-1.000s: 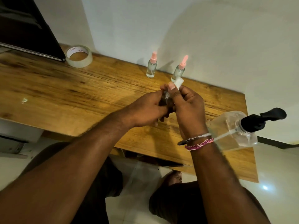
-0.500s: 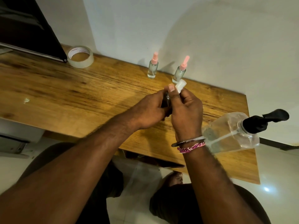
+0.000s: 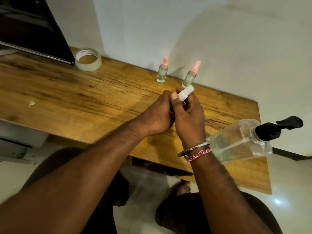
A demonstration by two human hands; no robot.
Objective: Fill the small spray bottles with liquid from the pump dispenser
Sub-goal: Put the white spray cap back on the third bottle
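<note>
Both hands meet over the wooden table (image 3: 67,92). Right hand (image 3: 189,119) curls its fingers and thumb round a small white cap (image 3: 185,92), pinching it at twelve o'clock of the fist. Left hand (image 3: 157,115) is closed tight against it, and whatever it grips is hidden behind the knuckles. At three o'clock of the wrists stands the clear pump dispenser (image 3: 241,142), black head on top. Farther back, at twelve o'clock, two small spray bottles (image 3: 162,71) (image 3: 190,76) with pink tops stand by the wall. A tape roll (image 3: 88,59) sits at ten o'clock.
</note>
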